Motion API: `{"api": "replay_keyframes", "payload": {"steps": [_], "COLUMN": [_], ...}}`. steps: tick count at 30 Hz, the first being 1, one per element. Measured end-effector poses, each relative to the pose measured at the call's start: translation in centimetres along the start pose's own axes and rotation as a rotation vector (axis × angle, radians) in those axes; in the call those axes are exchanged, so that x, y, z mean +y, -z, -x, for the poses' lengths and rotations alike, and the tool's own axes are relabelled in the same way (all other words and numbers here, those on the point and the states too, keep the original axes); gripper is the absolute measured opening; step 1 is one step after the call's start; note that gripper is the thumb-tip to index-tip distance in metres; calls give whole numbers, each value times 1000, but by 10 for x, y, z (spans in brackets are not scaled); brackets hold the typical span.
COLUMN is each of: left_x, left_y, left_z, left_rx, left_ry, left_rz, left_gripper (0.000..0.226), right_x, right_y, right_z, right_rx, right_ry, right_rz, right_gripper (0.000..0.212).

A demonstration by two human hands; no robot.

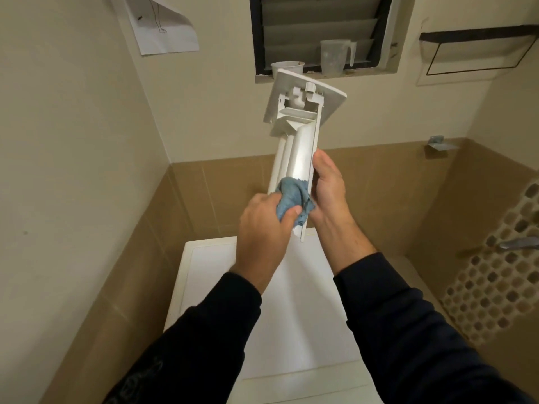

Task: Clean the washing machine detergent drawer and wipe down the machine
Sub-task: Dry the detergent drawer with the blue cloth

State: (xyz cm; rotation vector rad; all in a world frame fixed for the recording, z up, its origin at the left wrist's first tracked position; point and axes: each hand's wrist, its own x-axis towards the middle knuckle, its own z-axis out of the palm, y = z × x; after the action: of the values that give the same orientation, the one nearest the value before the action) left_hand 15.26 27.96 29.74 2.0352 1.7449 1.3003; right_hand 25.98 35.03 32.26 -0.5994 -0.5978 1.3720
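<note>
A person holds a white detergent drawer [294, 158] in the air at the centre of the frame, above the white top of the washing machine [306, 316], which fills the lower middle. The drawer's long axis runs from its flat front panel, tipped toward the upper right of centre near the louvred window [318, 30], down and slightly left to its open rear end between the two hands.

The right hand [329, 191] grips the drawer along its right-hand edge, thumb laid up the side wall and the fingers curled out of sight behind it. The left hand [262, 225] is clamped on a bunched blue cloth [294, 199], thumb across the front of the wad, pressing it into the channel at the drawer's lower end.

That puts the unwiped length of the channel above and slightly right of the cloth, so the wiping stroke would appear to run up the long axis toward the front panel, with the right hand steadying the piece against the push. The left hand is the nearer one to the channel's inner surface; the right sits just beside it, touching the outer wall.

On the window ledge at the top stand a clear measuring jug [335, 56] and a small white cup [287, 68]. A curled sheet of paper [163, 27] hangs on the wall at the upper left.
</note>
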Motion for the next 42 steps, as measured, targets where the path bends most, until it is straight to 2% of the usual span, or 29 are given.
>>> {"api": "replay_keyframes", "payload": {"steps": [5, 9, 15, 18, 25, 32, 38, 42], "left_x": [6, 14, 20, 17, -3, -6, -9, -10], "left_y": [-8, -8, -3, 0, 23, 27, 5, 3], "left_z": [17, 8, -20, -27, -50, -52, -16, -11], "left_rx": [29, 81, 99, 106, 239, 263, 148, 166], "left_ry": [39, 7, -30, -21, 75, 93, 45, 31], "left_rz": [63, 49, 10, -6, 5, 9, 3, 13], "left_gripper": [18, 22, 23, 26, 26, 19, 22, 22], "right_x": [-6, -6, 5, 4, 13, 25, 20, 22], "right_y": [15, 19, 20, 17, 14, 13, 20, 28], "right_z": [-11, -3, 2, 2, 3, 3, -3, 6], "right_rx": [-144, -156, -189, -174, -214, -220, -66, -111], "right_ry": [76, 29, 62, 62, 194, 244, 282, 265], "right_rz": [107, 90, 349, 392, 626, 534, 445, 442], "right_gripper": [20, 20, 16, 6, 14, 12, 24, 23]}}
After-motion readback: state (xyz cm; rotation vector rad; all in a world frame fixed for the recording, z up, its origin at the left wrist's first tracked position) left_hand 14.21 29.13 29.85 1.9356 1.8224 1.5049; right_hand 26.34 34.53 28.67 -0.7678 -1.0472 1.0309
